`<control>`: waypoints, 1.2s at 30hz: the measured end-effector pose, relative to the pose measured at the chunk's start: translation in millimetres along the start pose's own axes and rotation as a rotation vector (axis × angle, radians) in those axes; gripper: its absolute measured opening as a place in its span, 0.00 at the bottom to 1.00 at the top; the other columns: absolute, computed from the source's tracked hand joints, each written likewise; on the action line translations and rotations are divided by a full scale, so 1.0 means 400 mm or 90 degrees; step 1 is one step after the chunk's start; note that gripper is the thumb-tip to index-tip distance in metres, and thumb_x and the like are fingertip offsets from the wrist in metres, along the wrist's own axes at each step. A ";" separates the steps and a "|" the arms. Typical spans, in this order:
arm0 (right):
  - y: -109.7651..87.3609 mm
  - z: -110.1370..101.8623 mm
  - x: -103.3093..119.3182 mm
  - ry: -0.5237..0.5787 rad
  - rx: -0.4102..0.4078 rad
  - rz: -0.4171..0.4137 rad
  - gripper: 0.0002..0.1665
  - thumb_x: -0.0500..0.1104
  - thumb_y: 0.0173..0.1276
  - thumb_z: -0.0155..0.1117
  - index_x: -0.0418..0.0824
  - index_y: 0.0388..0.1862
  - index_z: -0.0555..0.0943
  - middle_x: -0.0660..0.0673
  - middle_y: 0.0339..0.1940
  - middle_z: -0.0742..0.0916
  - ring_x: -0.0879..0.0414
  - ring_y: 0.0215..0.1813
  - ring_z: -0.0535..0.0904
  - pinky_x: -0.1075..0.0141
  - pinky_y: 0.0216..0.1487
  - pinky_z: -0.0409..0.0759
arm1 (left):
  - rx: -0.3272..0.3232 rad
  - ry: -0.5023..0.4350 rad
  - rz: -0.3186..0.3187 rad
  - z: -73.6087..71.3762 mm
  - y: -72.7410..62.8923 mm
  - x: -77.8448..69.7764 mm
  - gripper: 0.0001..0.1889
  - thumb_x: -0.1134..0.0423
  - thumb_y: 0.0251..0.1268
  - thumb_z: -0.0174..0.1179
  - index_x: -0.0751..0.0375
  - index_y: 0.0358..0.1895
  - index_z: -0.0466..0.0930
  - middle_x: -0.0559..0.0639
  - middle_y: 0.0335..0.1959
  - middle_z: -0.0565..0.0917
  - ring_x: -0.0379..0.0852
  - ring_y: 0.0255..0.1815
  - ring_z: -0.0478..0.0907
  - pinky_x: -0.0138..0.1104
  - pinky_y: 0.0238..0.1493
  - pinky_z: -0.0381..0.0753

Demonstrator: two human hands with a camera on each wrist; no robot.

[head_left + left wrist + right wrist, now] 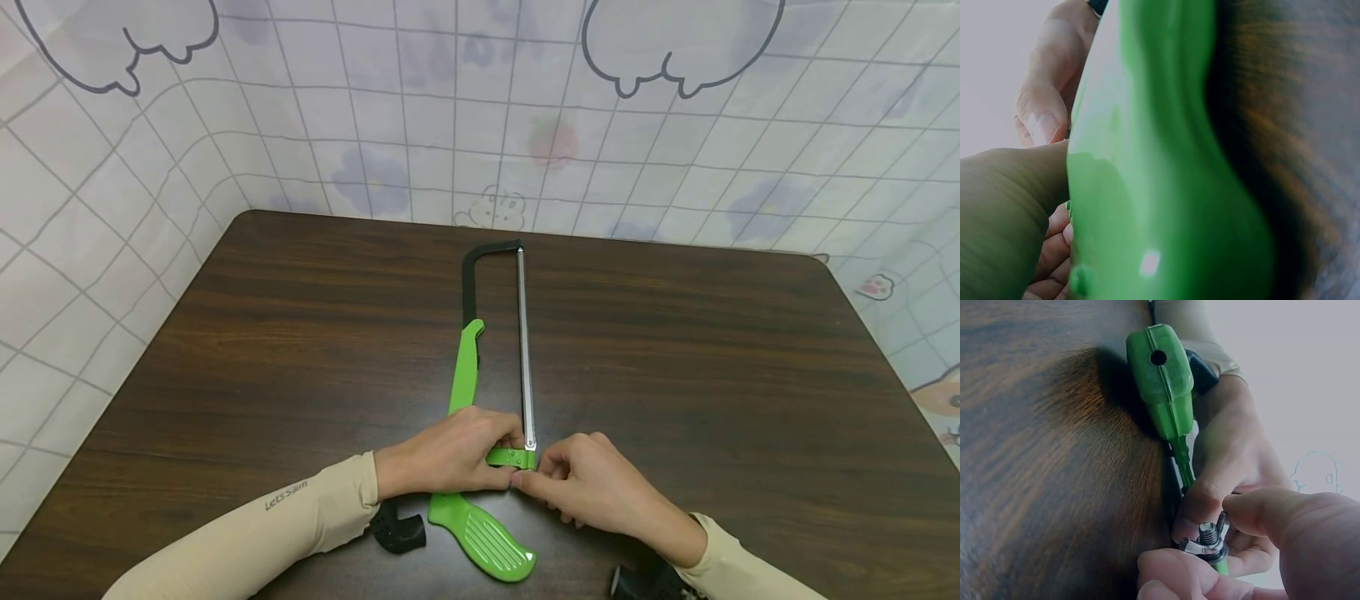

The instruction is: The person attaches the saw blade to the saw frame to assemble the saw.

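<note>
A hacksaw [465, 367] lies on the table, its black frame end pointing away and its ribbed green handle [491, 542] toward me. The silver blade [525, 350] runs along its right side. My left hand [457, 450] reaches across the green frame and grips it around the near blade mount [512, 457]. From the right, my right hand [592, 483] pinches a metal wing nut [1194, 547] between thumb and finger. A threaded bolt [1208, 532] sticks out through that nut. In the left wrist view the green handle fills the middle and hides part of the hands.
The hacksaw rests on a dark wood-grain table [300, 333]. Black wrist devices show under the left cuff [397, 533] and beside the right cuff [637, 581]. A white grid-patterned sheet [420, 117] rises behind the table and at both sides.
</note>
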State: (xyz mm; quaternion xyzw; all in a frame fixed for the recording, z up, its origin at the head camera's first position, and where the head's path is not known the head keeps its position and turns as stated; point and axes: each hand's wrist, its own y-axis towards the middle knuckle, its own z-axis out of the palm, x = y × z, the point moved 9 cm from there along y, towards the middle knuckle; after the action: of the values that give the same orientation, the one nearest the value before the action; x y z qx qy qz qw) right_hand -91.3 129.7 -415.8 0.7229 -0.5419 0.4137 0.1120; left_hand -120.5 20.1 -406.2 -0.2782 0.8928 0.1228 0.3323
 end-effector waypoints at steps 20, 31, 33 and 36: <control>-0.001 0.009 -0.004 0.030 0.030 -0.006 0.25 0.62 0.71 0.66 0.49 0.19 0.83 0.55 0.13 0.82 0.59 0.16 0.79 0.61 0.17 0.78 | -0.001 -0.001 -0.001 0.002 -0.003 0.002 0.07 0.63 0.63 0.67 0.54 0.41 0.81 0.39 0.28 0.77 0.28 0.26 0.64 0.21 0.30 0.66; -0.002 0.010 -0.009 0.056 0.056 -0.001 0.25 0.61 0.71 0.67 0.48 0.19 0.84 0.52 0.15 0.84 0.57 0.17 0.80 0.60 0.18 0.80 | 0.002 -0.004 -0.005 0.002 -0.003 0.001 0.07 0.65 0.62 0.67 0.54 0.42 0.80 0.40 0.29 0.77 0.29 0.26 0.65 0.21 0.30 0.67; -0.002 0.010 -0.009 0.058 0.060 -0.001 0.24 0.61 0.71 0.67 0.48 0.20 0.84 0.52 0.16 0.85 0.57 0.17 0.81 0.60 0.18 0.80 | 0.004 -0.006 -0.006 0.001 -0.002 0.001 0.07 0.65 0.62 0.67 0.54 0.41 0.80 0.40 0.29 0.77 0.29 0.26 0.64 0.21 0.29 0.66; -0.001 0.008 -0.010 0.059 0.064 0.001 0.24 0.60 0.71 0.67 0.48 0.20 0.85 0.52 0.16 0.85 0.57 0.18 0.81 0.60 0.18 0.80 | 0.004 -0.008 -0.008 0.000 -0.002 0.002 0.07 0.65 0.62 0.67 0.53 0.40 0.79 0.39 0.28 0.76 0.29 0.25 0.63 0.21 0.29 0.64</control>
State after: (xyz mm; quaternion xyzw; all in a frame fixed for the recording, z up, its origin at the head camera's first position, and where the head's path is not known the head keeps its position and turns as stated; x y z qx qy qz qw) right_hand -89.7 130.8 -420.6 0.7075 -0.5149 0.4737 0.1001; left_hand -120.6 19.3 -406.7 -0.2818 0.8893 0.1197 0.3397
